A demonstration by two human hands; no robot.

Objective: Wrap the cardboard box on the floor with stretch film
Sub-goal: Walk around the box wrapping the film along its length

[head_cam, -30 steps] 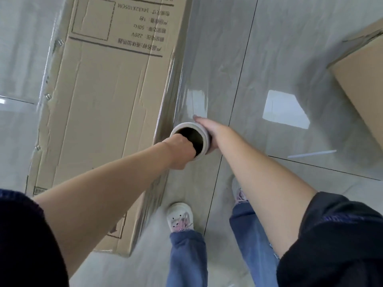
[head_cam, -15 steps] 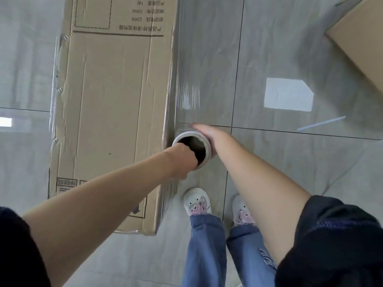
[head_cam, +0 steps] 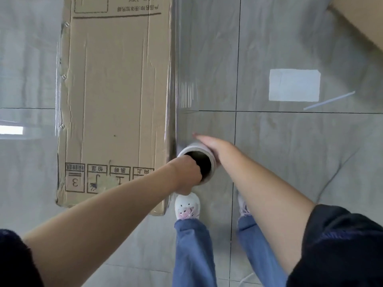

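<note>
Cardboard box (head_cam: 116, 100) fills the upper left, its near end now fully in view as the person backs along it. At centre, left hand (head_cam: 187, 172) grips the stretch film roll (head_cam: 196, 160) by its core; right hand (head_cam: 213, 145) lies flat on top. Film sheet (head_cam: 184, 69) has stretched longer: corner turn next.

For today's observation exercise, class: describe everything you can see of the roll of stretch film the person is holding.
The stretch film roll is seen almost end-on: a white tube with a dark hollow core, held upright beside the cardboard box's right edge, above the grey tiled floor. The left hand has its fingers curled into the core; how it grips inside is hidden. The right hand lies with straight fingers against the roll's outer side. Clear, glossy film runs from the roll along the box's side, with streaky reflections.
</note>
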